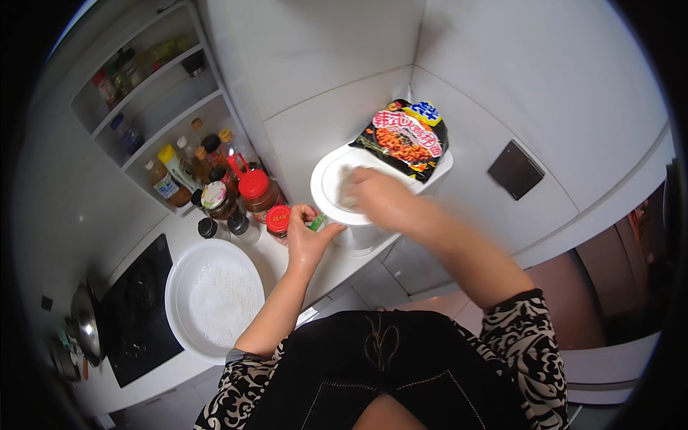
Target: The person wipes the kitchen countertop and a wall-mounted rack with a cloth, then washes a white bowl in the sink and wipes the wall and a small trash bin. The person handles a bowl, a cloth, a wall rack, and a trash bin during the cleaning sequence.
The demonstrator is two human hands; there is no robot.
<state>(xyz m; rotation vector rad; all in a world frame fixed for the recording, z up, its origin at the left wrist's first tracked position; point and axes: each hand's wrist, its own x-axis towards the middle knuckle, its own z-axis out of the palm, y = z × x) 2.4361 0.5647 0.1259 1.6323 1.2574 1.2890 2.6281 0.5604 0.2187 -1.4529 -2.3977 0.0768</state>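
Note:
My right hand (379, 201), blurred by motion, grips a crumpled greyish cloth (349, 185) against the round lid (325, 185) of a white container. My left hand (307, 239) is at the near left side of the container (360, 239), its thumb and fingers spread about a small green piece (318, 222). Whether the fingers hold that piece or only rest by it cannot be made out. Just left of this hand stands a jar with a red lid (278, 217). Behind the cloth, a black noodle packet (406, 140) leans on the container's back end.
A white basin (177, 301) of sudsy water stands left of my left arm, beside a black cooktop (142, 312). Several bottles and jars, including a red-lidded jar (253, 185), crowd the wall shelf (156, 75) and counter. A dark wall plate (516, 169) is at right.

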